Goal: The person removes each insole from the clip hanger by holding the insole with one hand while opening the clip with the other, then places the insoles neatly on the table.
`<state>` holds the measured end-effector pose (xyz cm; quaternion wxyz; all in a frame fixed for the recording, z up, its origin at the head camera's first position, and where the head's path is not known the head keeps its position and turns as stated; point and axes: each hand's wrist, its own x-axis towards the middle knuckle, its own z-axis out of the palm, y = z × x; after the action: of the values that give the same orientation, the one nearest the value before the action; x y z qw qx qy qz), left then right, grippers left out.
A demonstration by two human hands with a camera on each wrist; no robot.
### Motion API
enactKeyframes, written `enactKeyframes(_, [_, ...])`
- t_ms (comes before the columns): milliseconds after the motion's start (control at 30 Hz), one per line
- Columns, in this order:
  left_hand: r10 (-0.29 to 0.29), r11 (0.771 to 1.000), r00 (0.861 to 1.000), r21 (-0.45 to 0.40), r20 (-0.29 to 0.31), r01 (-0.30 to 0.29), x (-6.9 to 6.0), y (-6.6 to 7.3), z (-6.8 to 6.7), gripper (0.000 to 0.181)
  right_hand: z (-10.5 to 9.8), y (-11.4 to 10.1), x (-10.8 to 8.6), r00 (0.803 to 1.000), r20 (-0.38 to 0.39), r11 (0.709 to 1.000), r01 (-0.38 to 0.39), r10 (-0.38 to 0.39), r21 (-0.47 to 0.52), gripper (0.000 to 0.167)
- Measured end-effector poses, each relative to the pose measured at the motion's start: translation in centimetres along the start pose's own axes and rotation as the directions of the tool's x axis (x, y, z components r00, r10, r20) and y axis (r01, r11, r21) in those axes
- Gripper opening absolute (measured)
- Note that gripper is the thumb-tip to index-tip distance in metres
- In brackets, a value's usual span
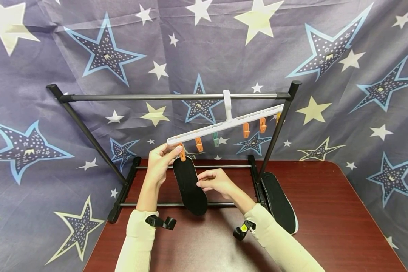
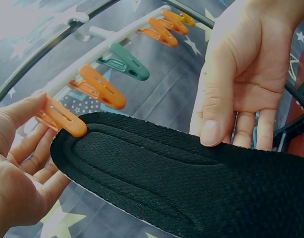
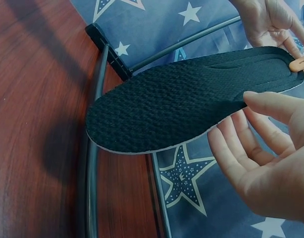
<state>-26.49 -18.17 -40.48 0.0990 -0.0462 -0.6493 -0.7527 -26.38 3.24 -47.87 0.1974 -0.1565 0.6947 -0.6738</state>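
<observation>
A black insole (image 1: 190,187) hangs lengthwise below the low left end of a white clip hanger (image 1: 207,130). An orange clip (image 2: 68,119) at that end overlaps the insole's upper tip. My left hand (image 1: 158,165) pinches this clip between thumb and fingers, its other fingers behind the insole. Midway down the insole's right edge, my right hand (image 1: 219,183) pinches it, thumb on the front face and fingers behind, as the right wrist view shows. Tilted up to the right, the hanger hooks over the rack's top bar (image 1: 149,97).
More clips, such as a green clip (image 1: 215,139) and an orange clip (image 1: 246,130), dangle along the hanger. A second black insole (image 1: 278,202) leans by the rack's right foot on the brown table (image 1: 329,211). Behind stands a star-patterned cloth (image 1: 204,49).
</observation>
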Motion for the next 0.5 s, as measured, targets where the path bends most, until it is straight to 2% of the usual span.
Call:
enactKeyframes(333, [0.029, 0.999, 0.999, -0.021, -0.015, -0.030, 0.00, -0.06, 0.31, 0.013, 0.00, -0.03, 0.02, 1.000, -0.007, 1.000, -0.003, 0.003, 0.017, 0.028])
enactKeyframes(500, [0.054, 0.998, 0.998, -0.021, -0.024, -0.054, -0.02, -0.18, 0.45, 0.013, -0.08, 0.27, 0.09, 1.000, 0.002, 1.000, 0.020, -0.020, 0.022, 0.026])
